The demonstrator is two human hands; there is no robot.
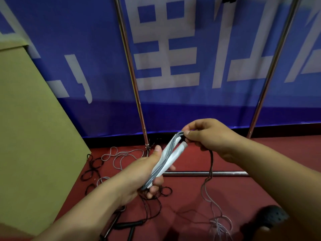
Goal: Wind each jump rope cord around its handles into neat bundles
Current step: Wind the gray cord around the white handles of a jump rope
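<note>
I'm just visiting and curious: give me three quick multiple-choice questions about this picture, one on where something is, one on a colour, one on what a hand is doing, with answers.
1. Where is the loose grey cord piled?
A. On the red floor, lower right
B. On the cardboard
C. Over the metal pole

2. What colour are the jump rope handles?
A. Black
B. White
C. Yellow

3. What is the right hand doing?
A. Lying flat on the floor
B. Hanging idle
C. Pinching the cord at the handles' top end

Answers:
1. A, the cord trails down from the hands to the red floor.
2. B, both handles show white under the grey turns of cord, gripped by the left hand.
3. C, its fingertips close on the cord beside the handle ends.
</note>
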